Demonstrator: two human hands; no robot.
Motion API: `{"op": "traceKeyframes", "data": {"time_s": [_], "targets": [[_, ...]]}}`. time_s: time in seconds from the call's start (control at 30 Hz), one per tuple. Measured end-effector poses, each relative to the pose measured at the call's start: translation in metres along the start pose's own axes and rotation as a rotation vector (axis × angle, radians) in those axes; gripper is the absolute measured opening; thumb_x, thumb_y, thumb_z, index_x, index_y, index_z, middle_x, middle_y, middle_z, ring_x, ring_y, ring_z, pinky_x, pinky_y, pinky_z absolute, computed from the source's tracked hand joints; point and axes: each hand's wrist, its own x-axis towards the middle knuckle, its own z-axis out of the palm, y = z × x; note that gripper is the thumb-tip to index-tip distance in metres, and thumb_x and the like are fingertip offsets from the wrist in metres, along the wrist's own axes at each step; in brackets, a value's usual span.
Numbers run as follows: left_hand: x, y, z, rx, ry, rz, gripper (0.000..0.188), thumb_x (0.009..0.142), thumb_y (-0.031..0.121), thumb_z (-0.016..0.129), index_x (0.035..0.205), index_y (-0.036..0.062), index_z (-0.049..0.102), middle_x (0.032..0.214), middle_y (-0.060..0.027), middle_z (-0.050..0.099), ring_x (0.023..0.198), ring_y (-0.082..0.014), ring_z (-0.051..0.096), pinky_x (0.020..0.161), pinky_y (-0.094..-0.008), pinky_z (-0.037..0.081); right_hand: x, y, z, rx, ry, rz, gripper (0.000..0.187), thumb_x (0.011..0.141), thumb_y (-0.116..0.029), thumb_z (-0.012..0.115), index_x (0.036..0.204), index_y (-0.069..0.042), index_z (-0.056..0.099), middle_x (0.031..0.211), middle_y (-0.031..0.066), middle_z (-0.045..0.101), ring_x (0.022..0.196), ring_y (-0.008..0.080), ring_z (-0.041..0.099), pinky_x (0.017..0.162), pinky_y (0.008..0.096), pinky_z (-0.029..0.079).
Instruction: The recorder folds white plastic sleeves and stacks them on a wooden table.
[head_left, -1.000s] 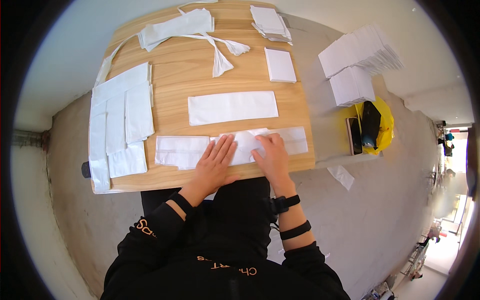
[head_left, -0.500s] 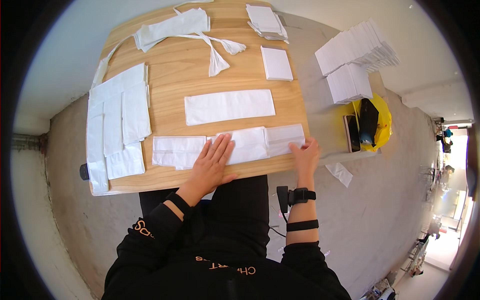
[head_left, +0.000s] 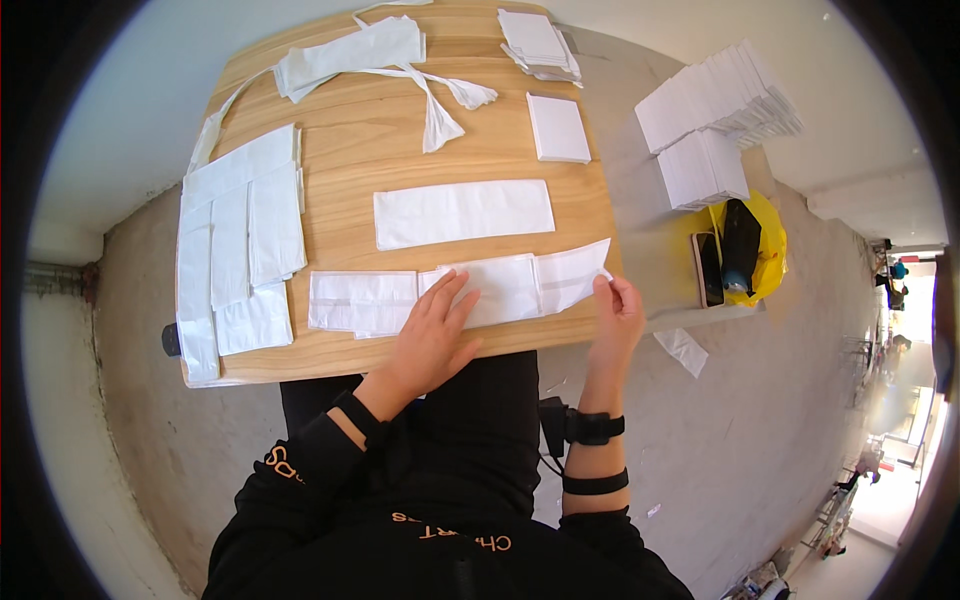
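Observation:
A long, thin white plastic bag [head_left: 490, 280] lies folded and creased along the table's near edge, its left part [head_left: 362, 300] flat on the wood. My left hand [head_left: 435, 325] rests on its middle with the fingers stretched out. At the bag's right end, the thumb and fingertips of my right hand [head_left: 620, 305] pinch the corner of a loose flap [head_left: 570, 275], which tilts up off the table. Just beyond lies another flat white bag [head_left: 465, 213], untouched by either hand.
Stacked white bags [head_left: 240, 240] cover the table's left side. A bundle of white bags with trailing strips [head_left: 350, 55] lies at the far left. White card stacks [head_left: 560, 128] sit far right. A side surface holds white boxes [head_left: 700, 165], a phone [head_left: 707, 268] and a yellow bag [head_left: 770, 250].
The right end of the bag has been lifted and now tilts upward in my right hand's pinch. My left hand's fingers have spread a little, while staying on the bag.

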Motion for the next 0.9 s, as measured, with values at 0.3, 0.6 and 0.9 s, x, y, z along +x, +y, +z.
{"op": "traceKeyframes", "data": {"time_s": [0.3, 0.6, 0.9], "targets": [[0.009, 0.007, -0.006, -1.35, 0.028, -0.455, 0.049, 0.098, 0.024, 0.055, 0.142, 0.0056, 0.041, 0.129, -0.0107, 0.053, 0.121, -0.0173, 0.049, 0.102, -0.0298, 0.039, -0.058, -0.013, 0.054, -0.383, -0.324, -0.527, 0.011, 0.081, -0.007, 0.07, 0.092, -0.005, 0.067, 0.098, 0.0092, 0.059, 0.088, 0.0246, 0.061, 0.076, 0.0335, 0.049], [0.005, -0.016, -0.006, -1.166, -0.077, -0.622, 0.047, 0.099, 0.028, 0.054, 0.137, 0.0012, 0.048, 0.125, -0.0051, 0.057, 0.117, -0.0126, 0.048, 0.102, -0.0276, 0.037, -0.052, 0.007, 0.049, -0.421, -0.472, -0.529, 0.014, 0.082, -0.006, 0.068, 0.096, -0.006, 0.067, 0.102, 0.0104, 0.059, 0.093, 0.0266, 0.06, 0.079, 0.0344, 0.049], [0.01, -0.015, -0.005, -1.11, -0.076, -0.659, 0.048, 0.098, 0.027, 0.055, 0.137, 0.0003, 0.048, 0.127, -0.0054, 0.056, 0.116, -0.0126, 0.049, 0.103, -0.0278, 0.036, -0.012, 0.022, 0.023, -0.616, -0.379, -0.493, 0.028, 0.081, -0.005, 0.067, 0.108, -0.01, 0.067, 0.103, 0.0128, 0.055, 0.094, 0.0291, 0.057, 0.081, 0.0363, 0.047]]}}
